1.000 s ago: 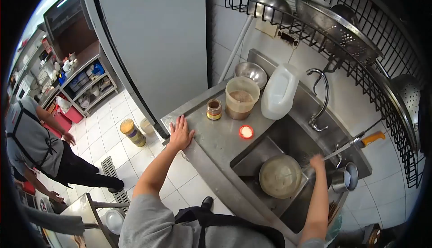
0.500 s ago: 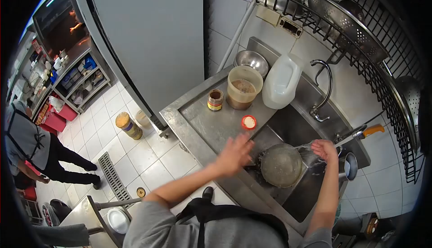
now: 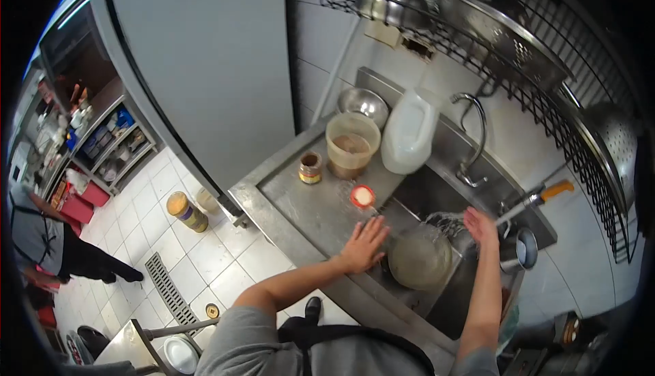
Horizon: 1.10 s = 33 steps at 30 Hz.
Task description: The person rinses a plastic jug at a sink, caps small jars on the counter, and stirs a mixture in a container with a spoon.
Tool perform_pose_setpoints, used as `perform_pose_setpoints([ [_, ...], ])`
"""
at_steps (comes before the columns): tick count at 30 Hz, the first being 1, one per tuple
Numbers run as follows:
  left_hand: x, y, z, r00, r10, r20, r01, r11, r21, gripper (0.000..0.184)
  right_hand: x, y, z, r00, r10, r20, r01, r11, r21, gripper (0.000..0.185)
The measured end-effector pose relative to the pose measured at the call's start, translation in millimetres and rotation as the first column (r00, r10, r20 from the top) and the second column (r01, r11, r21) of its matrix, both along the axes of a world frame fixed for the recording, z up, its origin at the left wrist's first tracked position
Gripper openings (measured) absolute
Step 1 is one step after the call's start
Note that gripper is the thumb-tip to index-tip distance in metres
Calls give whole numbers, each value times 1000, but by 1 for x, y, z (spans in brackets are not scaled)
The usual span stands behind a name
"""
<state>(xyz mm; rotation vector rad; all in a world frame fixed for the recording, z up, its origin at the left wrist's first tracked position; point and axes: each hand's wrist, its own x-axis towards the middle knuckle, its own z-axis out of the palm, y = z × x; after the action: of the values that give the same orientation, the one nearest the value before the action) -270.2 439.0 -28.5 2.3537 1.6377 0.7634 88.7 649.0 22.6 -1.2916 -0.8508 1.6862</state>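
My left hand (image 3: 364,245) is spread over the near edge of the sink, fingers apart, just below a red-rimmed lid (image 3: 362,197) on the steel counter. My right hand (image 3: 480,226) is over the sink's right part with its palm up and fingers apart, and water splashes beside it. Between the hands a round container of cloudy water (image 3: 419,260) sits in the sink (image 3: 428,195). Behind the lid stand a small open jar (image 3: 310,169), a tub of brown liquid (image 3: 352,145) and a white jug (image 3: 410,132).
A curved faucet (image 3: 475,139), an orange-handled tool (image 3: 556,190) and a metal pitcher (image 3: 520,250) are around the sink. A wire rack (image 3: 471,50) overhangs it. On the floor stands a yellow-lidded jar (image 3: 187,212). A co-worker (image 3: 41,239) is at the far left.
My left hand has left the counter's left corner and moved right to the sink edge. My right hand has opened out. Splashing water now reaches leftward over the container. The view has shifted.
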Motion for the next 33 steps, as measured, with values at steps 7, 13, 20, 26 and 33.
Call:
perform_pose_setpoints([
  [7,-41,79,19,923,319,-214,-358,917,-175,55,62,33,-60,941,-291,173,233,927,293,22],
  [13,-32,89,4,863,448,-232,-476,875,-81,50,10,-17,15,920,99,379,-136,988,73,11],
  [20,156,118,9,805,-38,592,211,951,-226,51,-4,-27,45,973,-172,157,147,977,155,21],
  [26,281,159,36,-210,617,759,925,377,-50,64,4,-22,-24,587,-464,663,411,877,250,35],
  [33,329,230,-4,498,268,825,209,886,-414,41,-11,-85,0,821,-511,256,316,779,541,44],
])
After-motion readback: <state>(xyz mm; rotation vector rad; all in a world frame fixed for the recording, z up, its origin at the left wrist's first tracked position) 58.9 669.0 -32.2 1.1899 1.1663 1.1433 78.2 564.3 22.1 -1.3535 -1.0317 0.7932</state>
